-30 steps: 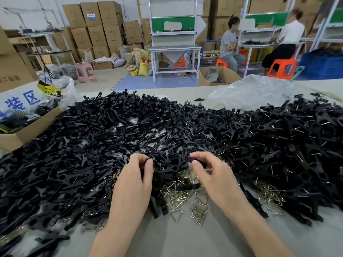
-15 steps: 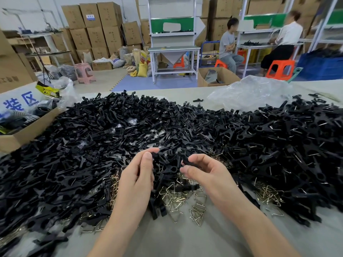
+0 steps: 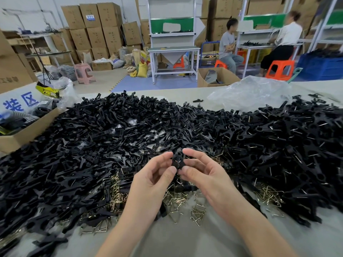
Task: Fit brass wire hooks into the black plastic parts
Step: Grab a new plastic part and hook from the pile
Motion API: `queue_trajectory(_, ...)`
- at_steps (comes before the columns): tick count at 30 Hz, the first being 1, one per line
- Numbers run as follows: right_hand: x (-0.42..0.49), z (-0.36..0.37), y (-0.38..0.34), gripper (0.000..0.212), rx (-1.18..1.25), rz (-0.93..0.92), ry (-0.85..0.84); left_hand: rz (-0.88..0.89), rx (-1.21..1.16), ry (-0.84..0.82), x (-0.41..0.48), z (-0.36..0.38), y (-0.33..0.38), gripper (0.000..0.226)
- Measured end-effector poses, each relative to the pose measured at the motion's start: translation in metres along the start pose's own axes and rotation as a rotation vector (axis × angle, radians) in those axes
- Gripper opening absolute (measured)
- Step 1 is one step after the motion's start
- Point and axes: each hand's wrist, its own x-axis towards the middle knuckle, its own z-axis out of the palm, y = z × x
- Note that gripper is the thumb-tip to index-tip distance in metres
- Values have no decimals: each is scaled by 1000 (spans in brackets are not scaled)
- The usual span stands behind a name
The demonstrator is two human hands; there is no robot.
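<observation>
Head camera view: the left hand [image 3: 154,184] and the right hand [image 3: 206,180] are held close together above the counter. One small black plastic part [image 3: 177,161] is pinched between them. It is gripped on opposite sides by the thumb and forefinger of each hand, with the remaining fingers loosely curled. Much of the part is covered by the fingertips, so its full outline cannot be made out, and whether a wire is seated in it cannot be told. Both forearms are cut off by the lower edge.

Directly beneath the hands, loose brass wire hooks [image 3: 176,199] are scattered on the pale grey counter [image 3: 185,238]. They are partly hidden by the wrists and by black pieces lying over them.

Around them a broad heap of black plastic parts [image 3: 111,138] is spread across the counter and cropped at both side edges. Thin glints of wire are seen on many pieces towards the right side.

An open brown cardboard box [image 3: 27,134] is set at the far left, touching the heap. It is cut off by the edge, and its dark contents are hard to identify. A crumpled clear plastic bag [image 3: 248,93] lies behind the heap on the right.

Beyond the counter, two seated persons [image 3: 227,47] are seen at white workbenches, too blurred for their work to be told.
</observation>
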Motion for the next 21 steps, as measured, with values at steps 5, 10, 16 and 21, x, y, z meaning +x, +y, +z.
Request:
queue_trajectory(5, 0, 0, -2, 40, 59, 1, 0, 0, -2, 31, 2, -1, -2, 30)
queue_trajectory(10, -2, 2, -2, 40, 18, -3, -10, 16, 40, -2, 0, 2, -4, 29)
queue_trajectory(16, -2, 3, -4, 45, 1, -20, -13, 18, 45, -2, 0, 2, -6, 30)
queue_trajectory(21, -5, 3, -7, 38, -66, -23, -7, 32, 33, 4, -1, 3, -5, 28)
